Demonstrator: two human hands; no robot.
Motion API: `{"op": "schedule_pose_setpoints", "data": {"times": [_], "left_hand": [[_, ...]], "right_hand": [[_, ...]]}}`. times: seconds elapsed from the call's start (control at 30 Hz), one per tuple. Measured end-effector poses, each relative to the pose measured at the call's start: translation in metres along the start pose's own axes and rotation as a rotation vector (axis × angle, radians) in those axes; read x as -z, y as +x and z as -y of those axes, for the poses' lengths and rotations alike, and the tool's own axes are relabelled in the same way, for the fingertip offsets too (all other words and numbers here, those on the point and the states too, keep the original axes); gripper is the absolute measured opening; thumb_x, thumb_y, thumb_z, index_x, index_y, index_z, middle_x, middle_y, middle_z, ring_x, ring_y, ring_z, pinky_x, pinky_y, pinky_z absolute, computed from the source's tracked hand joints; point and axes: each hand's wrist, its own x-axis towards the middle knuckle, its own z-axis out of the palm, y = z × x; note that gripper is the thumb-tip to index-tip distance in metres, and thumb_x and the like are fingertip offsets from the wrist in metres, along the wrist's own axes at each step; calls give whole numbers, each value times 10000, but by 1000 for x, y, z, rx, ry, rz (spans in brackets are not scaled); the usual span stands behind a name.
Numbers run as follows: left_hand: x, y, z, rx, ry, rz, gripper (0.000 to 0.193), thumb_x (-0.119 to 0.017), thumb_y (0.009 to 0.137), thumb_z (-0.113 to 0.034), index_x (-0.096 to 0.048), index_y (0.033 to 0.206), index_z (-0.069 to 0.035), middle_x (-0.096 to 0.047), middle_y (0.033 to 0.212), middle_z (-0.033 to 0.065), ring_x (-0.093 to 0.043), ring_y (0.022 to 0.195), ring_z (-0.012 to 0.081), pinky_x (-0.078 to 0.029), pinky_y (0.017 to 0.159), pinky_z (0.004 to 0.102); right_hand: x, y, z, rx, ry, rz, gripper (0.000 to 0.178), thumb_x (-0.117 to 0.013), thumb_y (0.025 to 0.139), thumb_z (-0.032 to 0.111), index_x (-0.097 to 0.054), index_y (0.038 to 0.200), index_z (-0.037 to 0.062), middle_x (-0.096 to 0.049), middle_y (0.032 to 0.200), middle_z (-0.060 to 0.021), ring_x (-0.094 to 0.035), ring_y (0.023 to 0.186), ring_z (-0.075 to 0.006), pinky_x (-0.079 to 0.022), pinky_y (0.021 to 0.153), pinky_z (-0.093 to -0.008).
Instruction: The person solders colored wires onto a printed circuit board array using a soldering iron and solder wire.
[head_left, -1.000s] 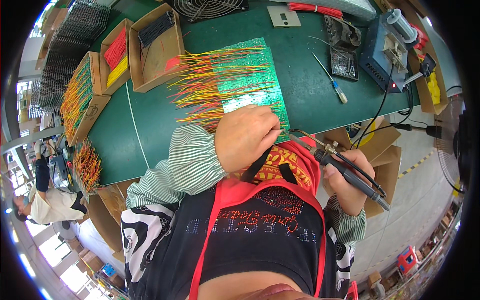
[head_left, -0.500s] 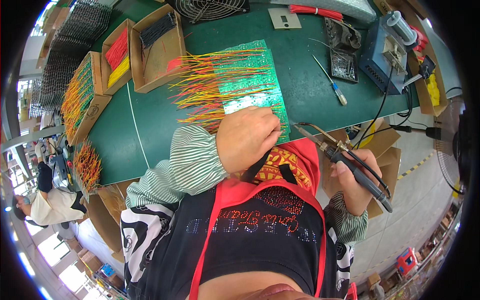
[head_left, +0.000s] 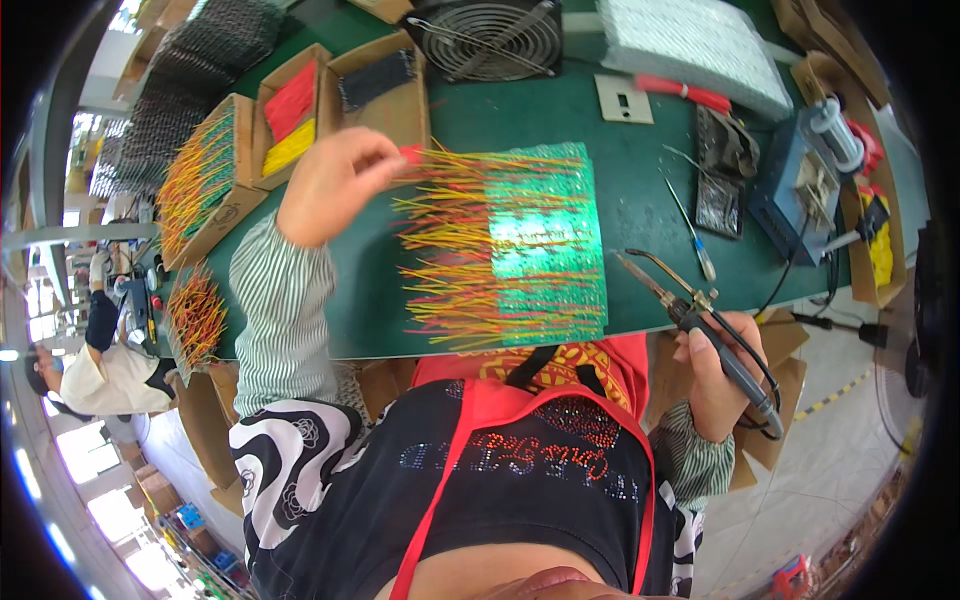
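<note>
A green circuit board panel [head_left: 548,290] lies on the bench with many red and yellow wires [head_left: 450,270] sticking out over its left side. My left hand [head_left: 335,185] is raised left of the panel's far corner, slightly blurred. Its thumb and forefinger are pinched beside a small bunch of red wires [head_left: 411,154] at the near edge of a cardboard box; whatever is between the fingertips does not show clearly. My right hand [head_left: 722,370] grips a soldering iron [head_left: 725,355] with a thin metal tube along it. The iron's tip points toward the panel's right edge, apart from it.
Cardboard boxes of red and yellow wires [head_left: 290,100], black wires [head_left: 378,80] and wired boards [head_left: 205,185] stand at the left. A fan [head_left: 485,40] sits at the back. A screwdriver [head_left: 700,245] and a blue soldering unit [head_left: 790,175] are at the right. Another person [head_left: 110,375] works far left.
My left hand has left the panel's near right part and moved left and away to the red wires. The right hand still holds the iron. The whole view has shifted.
</note>
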Motion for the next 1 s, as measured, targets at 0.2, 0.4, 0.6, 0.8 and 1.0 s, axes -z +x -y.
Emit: {"op": "schedule_pose_setpoints", "data": {"times": [0.2,0.4,0.6,0.8,1.0], "left_hand": [[-14,34,88,75,41,-68,190,-631,802,-204,-667,874,-32,-638,828,110,-608,787,235,-463,689,328],[-15,52,75,82,-53,-20,220,-611,827,-231,-680,898,-35,-645,867,123,-613,840,253,-475,746,325],[-48,69,1,-396,-41,180,262,-595,847,-229,-636,969,-1,-611,927,125,-572,880,275,-452,793,348],[-48,65,-8,-324,-176,275,204,-649,801,-170,-607,903,1,-601,909,109,-574,863,253,-456,774,336],[-30,47,-7,-122,-535,426,250,-612,855,-174,-525,1003,8,-599,886,81,-580,823,141,-470,710,273]], "right_hand": [[-10,14,5,5,12,30,165,-585,758,-62,-521,909,-45,-612,718,-122,-603,613,-156,-500,585,-255],[-16,24,4,-26,-14,-3,173,-589,756,-54,-525,917,-42,-614,722,-125,-602,600,-148,-500,566,-245],[-18,33,4,-5,-18,-50,160,-601,779,-7,-531,919,-36,-616,721,-113,-584,584,-124,-484,564,-224],[-15,30,6,-4,-42,-63,152,-597,793,23,-527,913,-39,-613,730,-111,-585,593,-125,-480,566,-223],[-11,27,5,38,-31,-86,144,-587,791,23,-527,905,-41,-614,751,-119,-581,585,-131,-481,570,-230]]}}
